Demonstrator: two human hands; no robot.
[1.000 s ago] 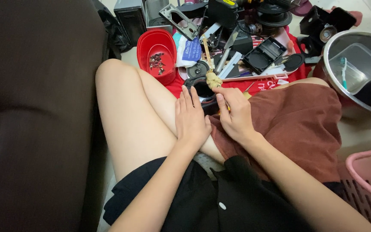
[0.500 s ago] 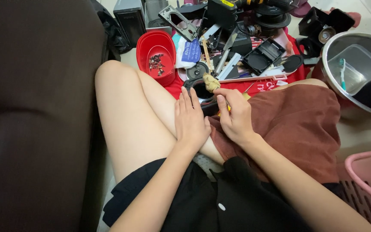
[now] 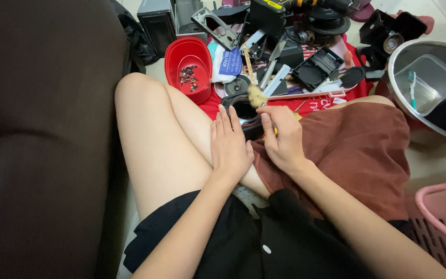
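Note:
My left hand lies on my bare crossed leg with its fingers straight, and the fingertips press against a black ring-shaped plastic part in my lap. My right hand rests on a brown cloth over my other leg. It pinches a small brush, whose tan bristle tuft sits on the rim of the black part. A bit of yellow shows under the fingers. The rest of what those fingers hold is hidden.
A red oval tray with small screws sits beyond my knee. Behind it lie several black device parts and tools on a red cloth. A steel bowl holds a toothbrush at the right, with a pink basket nearer. A dark sofa fills the left.
The brush tuft has shifted slightly over the black part's rim as my right fingers worked. My left hand has stayed where it was.

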